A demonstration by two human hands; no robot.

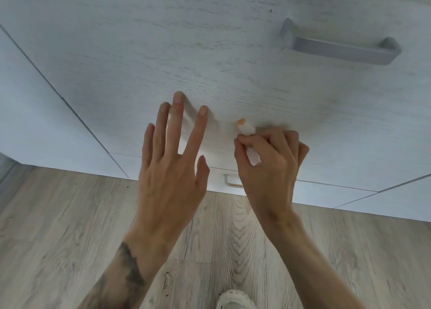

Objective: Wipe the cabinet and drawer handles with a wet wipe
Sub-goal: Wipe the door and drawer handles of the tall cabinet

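R hand curled, pinching wadded wet wipe w/ orange-stained tip at cabinet front, L hand spread open, empty; grey handle well apart up-right, lower handle partly hidden below; risk: soiled tip likely smears residue onto handles unless refolded.

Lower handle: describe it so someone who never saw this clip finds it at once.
Follow the pale wood-grain cabinet front down to the lowest panel above the wooden floor. There, between the left hand and right hand, the lower handle peeks out. Unlike the fully visible grey bar handle upper right, only its left corner shows.
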